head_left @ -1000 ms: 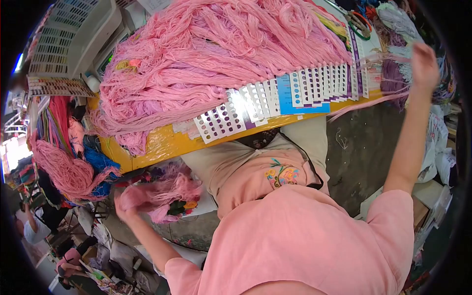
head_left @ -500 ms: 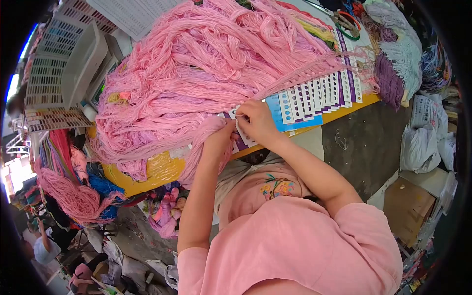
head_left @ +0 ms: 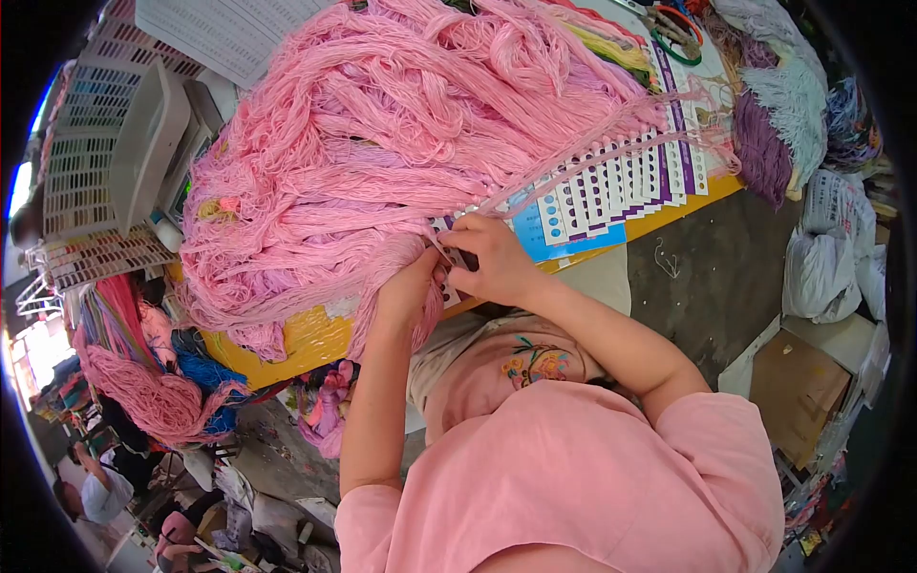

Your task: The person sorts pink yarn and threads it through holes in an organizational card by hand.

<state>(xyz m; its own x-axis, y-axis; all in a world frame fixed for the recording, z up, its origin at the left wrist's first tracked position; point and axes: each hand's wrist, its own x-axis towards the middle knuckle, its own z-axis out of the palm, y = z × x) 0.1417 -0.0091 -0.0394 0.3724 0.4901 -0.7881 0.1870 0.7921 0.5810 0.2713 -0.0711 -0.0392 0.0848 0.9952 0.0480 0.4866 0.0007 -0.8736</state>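
Note:
Pink thread (head_left: 382,162) lies in a large heap over the yellow-edged table (head_left: 306,342). My left hand (head_left: 409,285) is closed around a bundle of the pink strands at the heap's front edge. Close beside it, my right hand (head_left: 487,258) has its thumb and fingers bent together at a punched card, partly hidden under the hands. What those fingertips hold is too small to make out. A fanned row of white and purple punched cards (head_left: 611,186) lies to the right on a blue sheet (head_left: 573,244), with pink strands across its top.
Scissors with red and green handles (head_left: 676,43) lie at the back right. A white plastic tray (head_left: 153,143) stands at the left. Purple yarn (head_left: 761,153) hangs off the right side, above white bags (head_left: 820,272). Another person (head_left: 100,487) is far off at lower left.
My right hand has moved slightly left and down, closer to my left hand, and its fingers have come over the card edge. My left hand has shifted slightly left.

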